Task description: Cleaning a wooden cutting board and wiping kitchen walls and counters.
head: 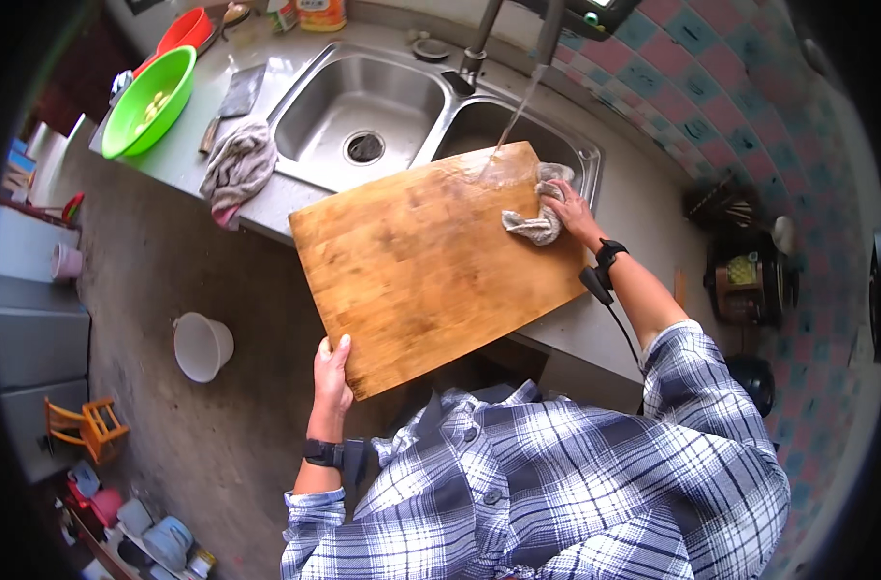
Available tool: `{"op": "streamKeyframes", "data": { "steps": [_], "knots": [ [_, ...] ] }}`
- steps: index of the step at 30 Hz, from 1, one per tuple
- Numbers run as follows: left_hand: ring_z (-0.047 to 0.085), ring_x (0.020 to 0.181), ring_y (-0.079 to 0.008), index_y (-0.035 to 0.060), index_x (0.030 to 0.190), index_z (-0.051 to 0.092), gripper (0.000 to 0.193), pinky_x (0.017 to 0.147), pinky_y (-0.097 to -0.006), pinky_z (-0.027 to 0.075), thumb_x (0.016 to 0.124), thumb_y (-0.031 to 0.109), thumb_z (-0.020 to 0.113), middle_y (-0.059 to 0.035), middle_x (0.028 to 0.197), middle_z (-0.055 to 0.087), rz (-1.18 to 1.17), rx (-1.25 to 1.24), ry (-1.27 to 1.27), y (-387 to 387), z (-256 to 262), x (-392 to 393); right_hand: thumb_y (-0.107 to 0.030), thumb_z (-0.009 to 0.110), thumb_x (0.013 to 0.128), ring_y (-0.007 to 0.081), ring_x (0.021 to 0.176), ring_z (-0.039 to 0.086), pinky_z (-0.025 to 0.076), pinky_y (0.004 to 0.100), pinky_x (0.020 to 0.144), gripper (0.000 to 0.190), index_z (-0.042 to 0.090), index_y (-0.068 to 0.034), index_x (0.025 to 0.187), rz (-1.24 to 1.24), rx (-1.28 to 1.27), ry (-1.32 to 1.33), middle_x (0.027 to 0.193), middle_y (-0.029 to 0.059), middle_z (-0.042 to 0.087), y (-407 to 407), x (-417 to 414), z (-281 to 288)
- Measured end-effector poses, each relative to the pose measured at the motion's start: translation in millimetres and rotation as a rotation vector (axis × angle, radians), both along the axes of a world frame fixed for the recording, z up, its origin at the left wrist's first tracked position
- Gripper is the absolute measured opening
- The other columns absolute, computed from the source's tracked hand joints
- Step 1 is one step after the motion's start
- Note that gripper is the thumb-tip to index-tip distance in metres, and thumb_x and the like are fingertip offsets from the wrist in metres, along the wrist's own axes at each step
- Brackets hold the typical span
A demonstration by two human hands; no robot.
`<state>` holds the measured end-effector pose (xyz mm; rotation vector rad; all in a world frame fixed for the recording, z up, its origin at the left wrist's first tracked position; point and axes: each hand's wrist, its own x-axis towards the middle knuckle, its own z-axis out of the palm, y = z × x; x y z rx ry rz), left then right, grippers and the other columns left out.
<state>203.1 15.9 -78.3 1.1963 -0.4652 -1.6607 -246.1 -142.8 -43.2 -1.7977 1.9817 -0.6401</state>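
A large wooden cutting board slants over the right basin and the counter's front edge. My left hand grips its near left corner, thumb on top. My right hand holds a wet, pale cloth against the board's right end. Water from the faucet runs onto the board's far edge. The steel double sink lies beyond, its right basin partly hidden by the board. A crumpled towel rests left of the sink beside a cleaver.
A green plastic bowl with pale pieces of food stands at the counter's left end, near a red basin. A rice cooker stands at the right by the tiled wall. A white bucket and a small wooden chair are on the floor.
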Motion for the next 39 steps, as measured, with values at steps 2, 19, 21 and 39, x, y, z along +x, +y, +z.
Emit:
{"op": "streamKeyframes", "data": {
  "steps": [2, 19, 21, 39],
  "knots": [
    [0.053, 0.091, -0.0158, -0.0017, 0.109, 0.044, 0.034, 0.081, -0.0279, 0.043, 0.087, 0.023, 0.051, -0.0094, 0.102, 0.054, 0.051, -0.002, -0.216, -5.0, -19.1, -3.8, -0.032, 0.064, 0.069, 0.0287, 0.097, 0.054, 0.041, 0.0332, 0.083, 0.050, 0.049, -0.006, 0.108, -0.100, 0.038, -0.063, 0.103, 0.0165, 0.057, -6.4, -3.4, 2.7],
    [0.052, 0.080, -0.0112, -0.0045, 0.096, 0.053, 0.038, 0.070, -0.0265, 0.043, 0.092, 0.030, 0.036, -0.0070, 0.087, 0.059, -0.519, -0.216, -0.588, -116.1, -6.0, -130.6, -0.014, 0.063, 0.065, 0.0159, 0.080, 0.055, 0.043, 0.0269, 0.069, 0.038, 0.054, -0.002, 0.100, -0.625, 0.023, -0.372, 0.089, 0.0075, 0.059, 131.5, -164.3, 13.7],
    [0.051, 0.076, -0.0110, -0.0046, 0.093, 0.054, 0.039, 0.069, -0.0268, 0.042, 0.092, 0.030, 0.036, -0.0060, 0.084, 0.059, -0.601, -0.269, -0.765, -141.7, -33.4, -148.1, -0.013, 0.061, 0.066, 0.0198, 0.080, 0.057, 0.044, 0.0291, 0.070, 0.036, 0.055, -0.005, 0.100, -0.685, 0.055, -0.367, 0.091, 0.0095, 0.060, 151.1, -182.7, 5.4],
    [0.056, 0.079, -0.0139, 0.0026, 0.100, 0.057, 0.038, 0.072, -0.0257, 0.043, 0.091, 0.030, 0.033, -0.0070, 0.090, 0.061, -0.779, 0.087, -0.089, -254.9, 6.4, -217.2, 0.005, 0.047, 0.064, 0.0281, 0.082, 0.052, 0.041, 0.0342, 0.074, 0.018, 0.056, -0.003, 0.078, 0.441, -0.183, -0.115, 0.079, 0.0115, 0.057, 20.6, 77.5, 9.1]
  ]
}}
